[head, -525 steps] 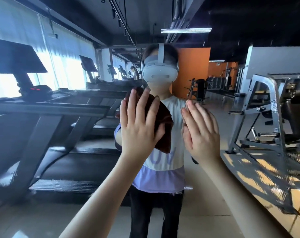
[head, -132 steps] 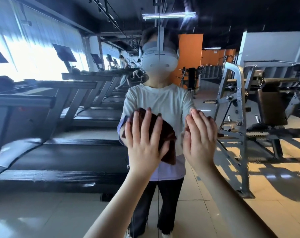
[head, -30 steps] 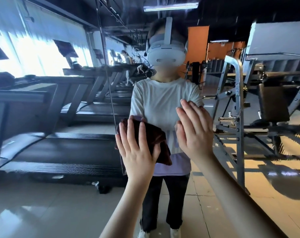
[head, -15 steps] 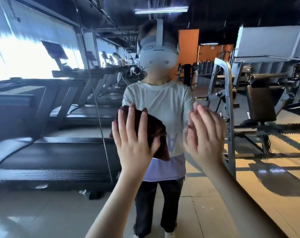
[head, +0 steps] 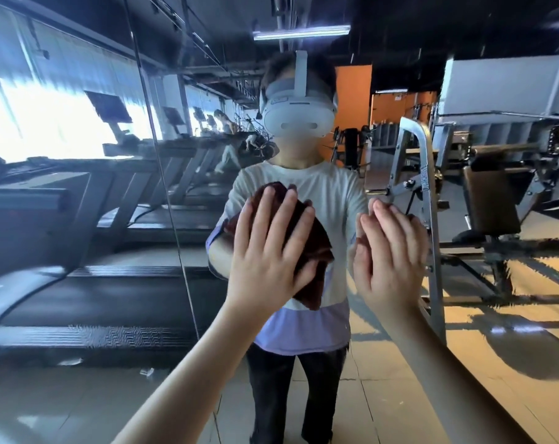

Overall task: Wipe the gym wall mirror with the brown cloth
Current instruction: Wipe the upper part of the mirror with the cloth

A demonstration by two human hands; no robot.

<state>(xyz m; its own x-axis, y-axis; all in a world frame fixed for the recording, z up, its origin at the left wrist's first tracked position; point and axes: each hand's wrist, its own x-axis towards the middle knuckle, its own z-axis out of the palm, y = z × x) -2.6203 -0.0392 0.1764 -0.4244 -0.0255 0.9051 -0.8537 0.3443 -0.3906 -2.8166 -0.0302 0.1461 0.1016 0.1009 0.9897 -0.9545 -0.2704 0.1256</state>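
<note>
At frame centre the left hand [head: 265,251], fingers straight and spread, pins the brown cloth [head: 310,238] flat against the mirror [head: 79,315], with the empty, open-palmed right hand [head: 390,254] just right of it.

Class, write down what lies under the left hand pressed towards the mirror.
The brown cloth lies under the left hand, showing beyond its fingers and thumb side. The hand covers the cloth's middle; the cloth hides the mirror behind it.

Dark brown cloth [head: 307,232], white-and-lilac shirt [head: 332,200], white headset [head: 295,118], orange wall [head: 353,100], grey rack [head: 427,174], black treadmills [head: 111,293].
</note>
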